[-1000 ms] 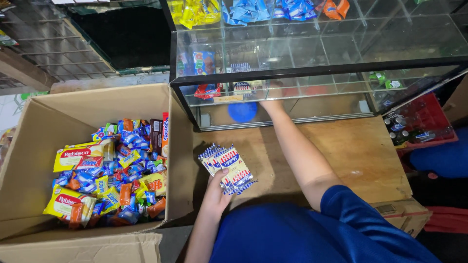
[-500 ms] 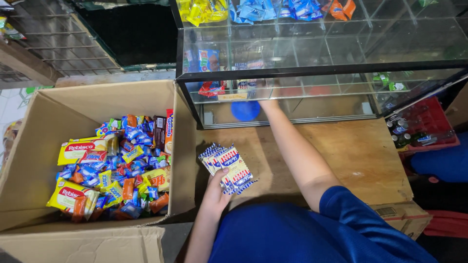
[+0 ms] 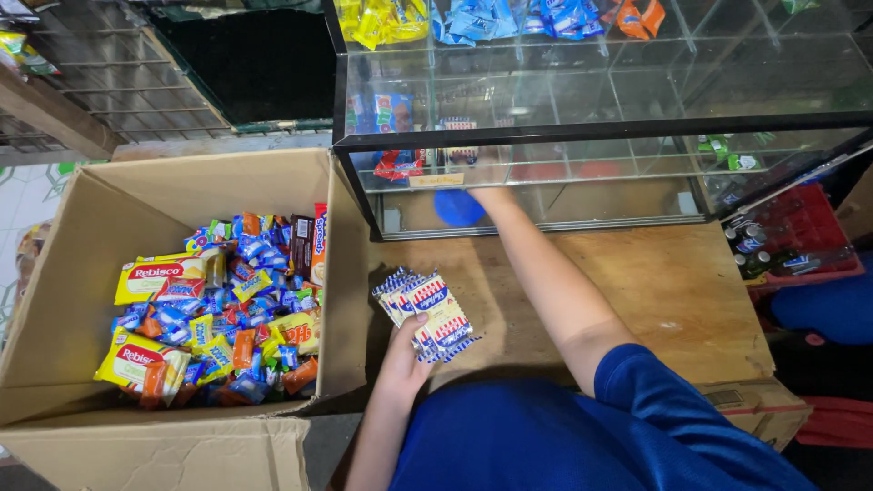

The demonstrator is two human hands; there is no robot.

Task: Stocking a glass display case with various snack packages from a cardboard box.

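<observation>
Holding a fanned stack of snack packets [image 3: 429,314] at frame centre over the desk [image 3: 673,291], left hand [image 3: 405,364] pinching their lower edges, right hand [image 3: 482,186] inside the glass case [image 3: 591,136], grip impossible to tell; packets probably light, crinkly, slippery, so best gripped across the stack.

White-blue snack packets [image 3: 427,314] beside boxed colourful wrappers [image 3: 218,305]

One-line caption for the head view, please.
Left hand holds a fan of white-and-blue snack packets; right hand reaches inside the glass display case.
</observation>
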